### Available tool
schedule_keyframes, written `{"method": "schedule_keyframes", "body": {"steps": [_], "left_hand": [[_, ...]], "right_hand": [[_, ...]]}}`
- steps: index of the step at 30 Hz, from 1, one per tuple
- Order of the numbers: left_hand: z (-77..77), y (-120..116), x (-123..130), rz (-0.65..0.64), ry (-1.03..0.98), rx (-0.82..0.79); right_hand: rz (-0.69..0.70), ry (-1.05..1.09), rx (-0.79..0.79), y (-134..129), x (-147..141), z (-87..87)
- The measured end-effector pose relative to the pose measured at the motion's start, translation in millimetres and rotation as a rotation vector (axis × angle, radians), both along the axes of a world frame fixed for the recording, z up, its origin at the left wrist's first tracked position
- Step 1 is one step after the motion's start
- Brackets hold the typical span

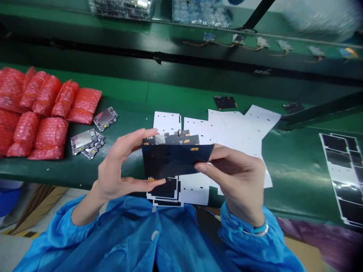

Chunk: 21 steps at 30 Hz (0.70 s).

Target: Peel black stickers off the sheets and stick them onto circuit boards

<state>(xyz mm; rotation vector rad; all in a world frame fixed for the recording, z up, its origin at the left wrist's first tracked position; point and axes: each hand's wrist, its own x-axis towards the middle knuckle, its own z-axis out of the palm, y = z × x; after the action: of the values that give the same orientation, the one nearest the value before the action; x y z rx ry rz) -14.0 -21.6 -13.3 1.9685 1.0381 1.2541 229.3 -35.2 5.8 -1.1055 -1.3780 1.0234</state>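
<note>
- Although the dark film sheet point(174, 160) spans both hands, the right hand point(235, 181) hides its right end, and it covers most of a circuit board point(170, 138) behind it.
- Left hand point(119, 166): grip wide, thumb at the sheet's lower edge, index finger reaching over the board's top edge.
- Right hand: grip closed, thumb and fingers pinching the sheet's right end.
- No legible writing; small orange marks on sheet and board.
- Sheet matte, thin; board partly metallic.
- Centre: black-and-white die-cut stack point(164, 190) under the hands; white cut-out liners point(235, 128) behind, on the green bench point(181, 96).
- Upper left: red bubble bags point(48, 102), metal-shielded boards point(106, 119) beside them.
- Right edge: black panels on white backing point(343, 177), cut off by the frame.
</note>
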Motion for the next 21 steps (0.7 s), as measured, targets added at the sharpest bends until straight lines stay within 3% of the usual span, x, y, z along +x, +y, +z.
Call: {"method": "schedule_keyframes", "body": {"steps": [11,17,21], "left_hand": [[3.7,1.5,-1.3,0.006,-0.042,-0.098],[1.9,5.0,-0.7,-0.127,-0.116,0.010],[-1.7,7.2,-2.0,-0.150,-0.143,0.036]], "right_hand": [[-0.006,-0.012,-0.033,-0.7,5.2,1.0],[-0.009,-0.018,-0.030,-1.1,5.2,2.7],[-0.001,0.011,-0.035,-0.7,4.3,4.6]]}}
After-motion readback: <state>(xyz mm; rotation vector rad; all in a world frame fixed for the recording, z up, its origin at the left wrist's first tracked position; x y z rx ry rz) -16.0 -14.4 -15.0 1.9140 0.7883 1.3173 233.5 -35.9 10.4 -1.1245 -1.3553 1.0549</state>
